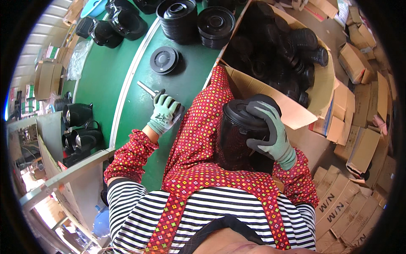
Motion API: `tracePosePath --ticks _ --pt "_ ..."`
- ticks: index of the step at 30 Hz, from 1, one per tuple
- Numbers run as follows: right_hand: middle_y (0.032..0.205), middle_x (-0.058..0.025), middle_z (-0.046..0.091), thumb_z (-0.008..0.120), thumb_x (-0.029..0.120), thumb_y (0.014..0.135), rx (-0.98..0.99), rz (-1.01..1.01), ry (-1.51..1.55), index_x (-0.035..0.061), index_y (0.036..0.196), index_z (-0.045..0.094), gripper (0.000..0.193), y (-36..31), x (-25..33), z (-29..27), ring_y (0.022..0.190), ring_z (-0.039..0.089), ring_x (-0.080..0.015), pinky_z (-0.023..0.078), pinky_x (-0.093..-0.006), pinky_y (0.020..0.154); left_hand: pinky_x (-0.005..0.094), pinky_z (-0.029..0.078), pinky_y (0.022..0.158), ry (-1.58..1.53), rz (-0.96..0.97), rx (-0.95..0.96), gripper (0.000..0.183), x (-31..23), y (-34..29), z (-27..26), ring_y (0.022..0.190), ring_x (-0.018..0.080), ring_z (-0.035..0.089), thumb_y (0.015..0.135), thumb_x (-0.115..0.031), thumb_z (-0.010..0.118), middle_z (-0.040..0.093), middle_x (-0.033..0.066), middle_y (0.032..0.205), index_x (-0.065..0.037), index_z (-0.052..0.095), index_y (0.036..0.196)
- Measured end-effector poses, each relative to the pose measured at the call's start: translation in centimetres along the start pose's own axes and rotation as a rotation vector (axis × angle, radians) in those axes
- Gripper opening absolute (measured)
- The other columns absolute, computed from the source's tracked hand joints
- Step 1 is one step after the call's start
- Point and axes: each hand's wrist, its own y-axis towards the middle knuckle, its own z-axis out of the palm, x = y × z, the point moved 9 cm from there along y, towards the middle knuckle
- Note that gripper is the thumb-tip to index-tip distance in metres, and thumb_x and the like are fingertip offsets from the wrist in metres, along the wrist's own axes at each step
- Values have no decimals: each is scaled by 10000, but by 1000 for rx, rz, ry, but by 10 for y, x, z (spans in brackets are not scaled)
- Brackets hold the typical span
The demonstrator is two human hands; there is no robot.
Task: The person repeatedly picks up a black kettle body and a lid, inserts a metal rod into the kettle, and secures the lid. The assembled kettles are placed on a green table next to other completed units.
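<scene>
My left hand (164, 112), in a pale green glove with dark fingertips, rests over the green table (144, 127) and is closed round a silver rod-like tool (146, 89). The rod points away to the far left; its other end is hidden by the fingers. A glossy black pot (230, 142) leans against my apron (198, 139) at the lap. Its round black lid (239, 113) sits on top. My right hand (272, 133), gloved alike, grips the lid and upper side of the pot from the right. Beyond my left hand, a single black lid (164, 60) lies flat.
Stacks of black lids (177, 25) stand at the far side. Black pots (127, 23) stand far left, and several more (78, 114) at the left. A large open carton (253, 86) full of black pots is at the right. Flattened cartons (347, 211) lie lower right.
</scene>
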Motion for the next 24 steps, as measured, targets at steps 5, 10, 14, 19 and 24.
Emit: tracePosePath --ticks 5,10,14,19,24 --pt "1366 -156 654 899 187 757 -40 17 -2 16 1321 676 630 -7 -10 4 1303 600 -361 457 -451 1146 645 234 1257 -135 -80 103 495 -10 -12 12 1328 412 503 911 -282 676 605 157 1263 -108 646 1373" --pt "1254 -114 698 820 153 846 -310 225 341 -22 1275 688 482 2 -43 -28 1219 628 -236 486 -366 1075 579 248 1276 -358 -288 -18 822 -13 -10 -26 1495 439 392 835 -250 793 459 225 1573 -75 474 1573" --pt "1275 -90 713 613 350 1092 -489 260 476 -28 1320 678 446 36 -47 -55 1154 652 -190 493 -329 1052 518 291 1270 -923 -119 -98 1085 -69 4 -92 1565 453 297 734 -324 953 319 275 1667 -39 386 1614" --pt "1365 -119 683 511 533 1104 -49 541 1302 21 1433 616 617 99 -36 78 1257 632 -237 527 -410 1080 488 358 1232 -1081 -177 -265 662 -58 -18 -132 1502 403 425 883 -150 841 416 277 1612 -24 541 1459" --pt "1350 -92 649 452 545 1104 -66 674 948 49 1414 598 603 124 -48 139 1167 637 -236 527 -403 1007 365 578 940 -1622 -695 -653 283 24 -52 -146 958 221 724 1008 -130 679 721 131 1196 46 677 1229"
